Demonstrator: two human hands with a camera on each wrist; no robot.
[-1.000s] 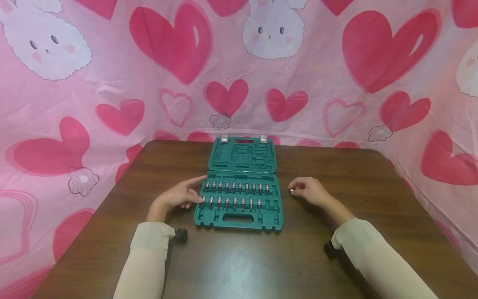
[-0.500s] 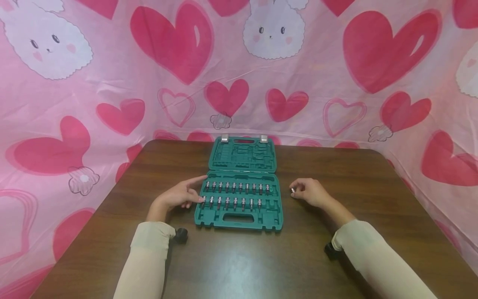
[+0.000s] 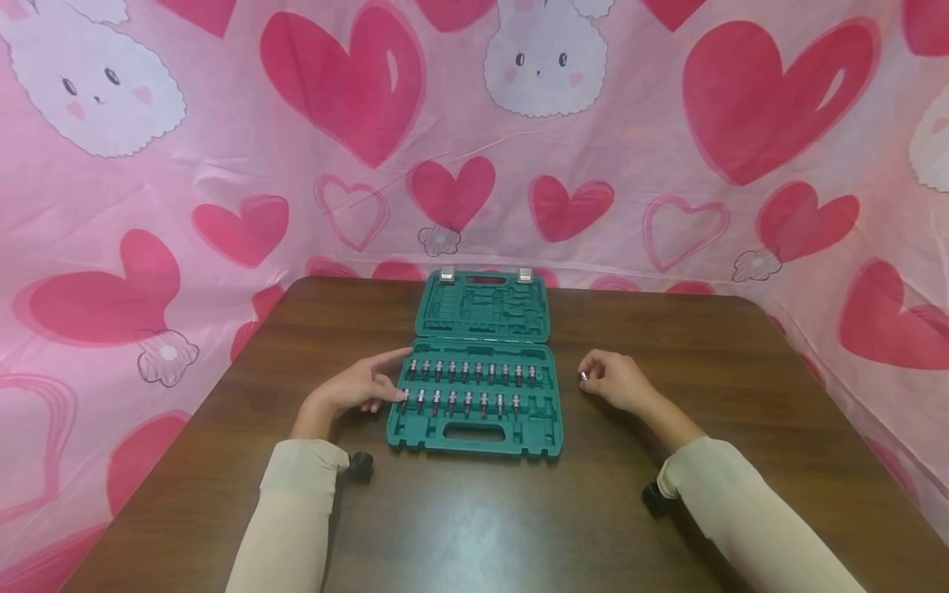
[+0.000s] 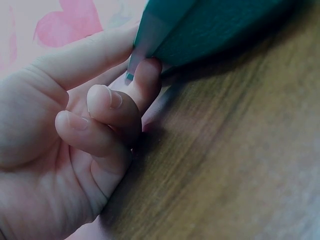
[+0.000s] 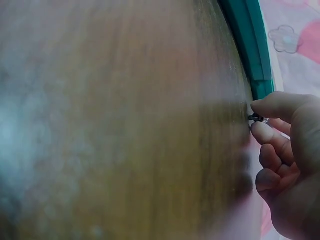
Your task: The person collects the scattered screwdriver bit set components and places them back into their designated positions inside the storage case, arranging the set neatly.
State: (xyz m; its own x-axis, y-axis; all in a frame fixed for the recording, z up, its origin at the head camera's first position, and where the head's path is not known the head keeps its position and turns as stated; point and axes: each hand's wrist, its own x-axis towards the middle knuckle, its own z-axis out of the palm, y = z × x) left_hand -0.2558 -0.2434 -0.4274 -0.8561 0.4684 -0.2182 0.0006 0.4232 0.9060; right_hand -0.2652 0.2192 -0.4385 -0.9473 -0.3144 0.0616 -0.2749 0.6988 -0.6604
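Observation:
An open green case (image 3: 474,446) lies on the wooden table, with two rows of metal bit sockets (image 3: 468,402) standing in its slots. My left hand (image 3: 352,387) holds the case's left edge, its thumb on the rim by the lower row and its index finger stretched to the upper corner. In the left wrist view the other fingers curl beside the case wall (image 4: 210,42). To the right of the case, my right hand (image 3: 619,381) pinches a small bit socket (image 3: 584,376) between thumb and index finger. The right wrist view shows its dark end (image 5: 257,118) poking out between the fingertips.
The case's lid (image 3: 485,309) leans back behind the tray, its two latches at the top. Vacant slots (image 3: 544,405) show at the right end of the lower row. A pink heart-print cloth (image 3: 630,107) hangs around the table (image 3: 474,527).
My right hand has shifted very slightly, and the bit socket has turned a little in its fingertips. The left hand and the case keep their place.

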